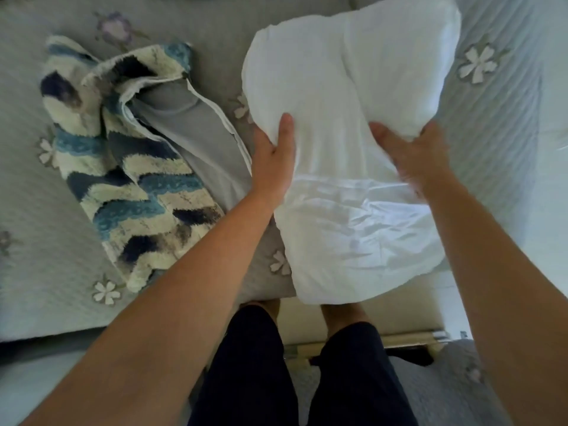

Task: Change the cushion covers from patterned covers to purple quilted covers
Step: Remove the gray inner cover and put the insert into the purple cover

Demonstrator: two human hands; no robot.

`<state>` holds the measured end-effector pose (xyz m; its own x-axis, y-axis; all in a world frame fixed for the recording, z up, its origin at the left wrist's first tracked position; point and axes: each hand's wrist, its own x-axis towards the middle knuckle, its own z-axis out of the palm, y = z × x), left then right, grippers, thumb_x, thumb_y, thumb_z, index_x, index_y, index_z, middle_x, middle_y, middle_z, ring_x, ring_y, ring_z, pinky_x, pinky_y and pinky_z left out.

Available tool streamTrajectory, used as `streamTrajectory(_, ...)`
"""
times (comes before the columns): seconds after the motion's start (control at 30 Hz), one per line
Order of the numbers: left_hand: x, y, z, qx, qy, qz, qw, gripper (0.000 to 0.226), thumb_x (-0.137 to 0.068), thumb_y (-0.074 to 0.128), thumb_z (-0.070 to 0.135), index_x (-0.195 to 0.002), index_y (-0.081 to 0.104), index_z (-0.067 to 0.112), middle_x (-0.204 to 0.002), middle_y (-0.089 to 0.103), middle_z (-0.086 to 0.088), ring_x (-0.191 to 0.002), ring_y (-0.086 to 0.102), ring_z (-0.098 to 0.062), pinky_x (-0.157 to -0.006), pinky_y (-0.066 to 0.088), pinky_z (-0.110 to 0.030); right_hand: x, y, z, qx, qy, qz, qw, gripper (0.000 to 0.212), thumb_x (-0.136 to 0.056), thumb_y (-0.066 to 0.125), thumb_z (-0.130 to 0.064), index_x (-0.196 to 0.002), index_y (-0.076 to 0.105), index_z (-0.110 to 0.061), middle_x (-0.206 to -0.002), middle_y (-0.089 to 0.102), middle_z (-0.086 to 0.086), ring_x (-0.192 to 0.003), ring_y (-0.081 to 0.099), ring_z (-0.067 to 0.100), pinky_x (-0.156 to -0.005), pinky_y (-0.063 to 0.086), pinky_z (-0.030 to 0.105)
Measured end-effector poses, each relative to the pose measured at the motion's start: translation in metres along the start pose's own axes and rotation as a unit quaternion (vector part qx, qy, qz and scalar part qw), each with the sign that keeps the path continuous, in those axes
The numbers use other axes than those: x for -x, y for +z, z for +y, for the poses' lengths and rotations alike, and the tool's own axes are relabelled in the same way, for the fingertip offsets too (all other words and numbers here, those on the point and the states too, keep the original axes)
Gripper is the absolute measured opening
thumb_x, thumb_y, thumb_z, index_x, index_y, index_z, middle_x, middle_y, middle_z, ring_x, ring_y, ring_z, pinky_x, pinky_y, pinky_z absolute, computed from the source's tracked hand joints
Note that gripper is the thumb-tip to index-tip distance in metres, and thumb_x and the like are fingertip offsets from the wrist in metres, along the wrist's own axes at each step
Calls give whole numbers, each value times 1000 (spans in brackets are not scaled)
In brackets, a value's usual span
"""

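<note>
The person stands at the near edge of a bed, both bare arms reaching forward; the white cushion insert [338,87], stripped of any cover, sits on the right part of the bed, its crumpled lower end hanging past the near edge above the person's dark shorts [255,364]. The left hand [273,155] grips the insert's left side, thumb laid across the top, fingers hidden beneath the fabric; the right hand [415,155], slightly blurred, clamps a bulge of the insert's right side between thumb and curled fingers. The patterned cover [123,179], a shaggy chevron of blue, navy and cream, lies rumpled on the left part of the bed, just beside the left wrist; its open end is folded back, showing a grey lining. Beneath everything spreads a pale quilted bedspread [507,149] with stitched flowers.
</note>
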<state>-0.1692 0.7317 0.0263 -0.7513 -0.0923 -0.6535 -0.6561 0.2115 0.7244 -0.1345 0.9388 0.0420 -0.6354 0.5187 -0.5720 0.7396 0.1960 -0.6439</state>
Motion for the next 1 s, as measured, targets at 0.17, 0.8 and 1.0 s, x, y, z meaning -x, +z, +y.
streamTrajectory(0.17, -14, 26, 33, -124, 106, -89, 983, 64, -103, 25, 51, -155, 11, 16, -162, 14, 2, -147, 16, -9, -115, 9, -15, -39, -36, -28, 235, -50, 199, 950, 110, -74, 65, -62, -158, 8, -19, -156, 27, 11, -140, 33, 31, -115, 25, 43)
streamTrajectory(0.8, -81, -139, -27, -700, 182, -14, 690, 64, -90, 47, 38, -146, 33, 10, -159, 2, -24, -147, 0, -39, -116, 11, -58, -53, 76, 3, 560, -254, -34, 788, 136, -50, 87, -57, -156, 5, -37, -163, -10, 19, -143, -5, 58, -108, 4, 77)
streamTrajectory(1.0, -190, -91, 49, -680, 257, 77, 683, 79, -87, 56, 25, -152, 15, 8, -160, 3, -24, -147, 5, -41, -117, 15, -55, -74, 96, 6, 587, -181, -99, 783, 147, -49, 75, -73, -150, -24, -36, -156, -32, 21, -141, -21, 55, -110, 0, 74)
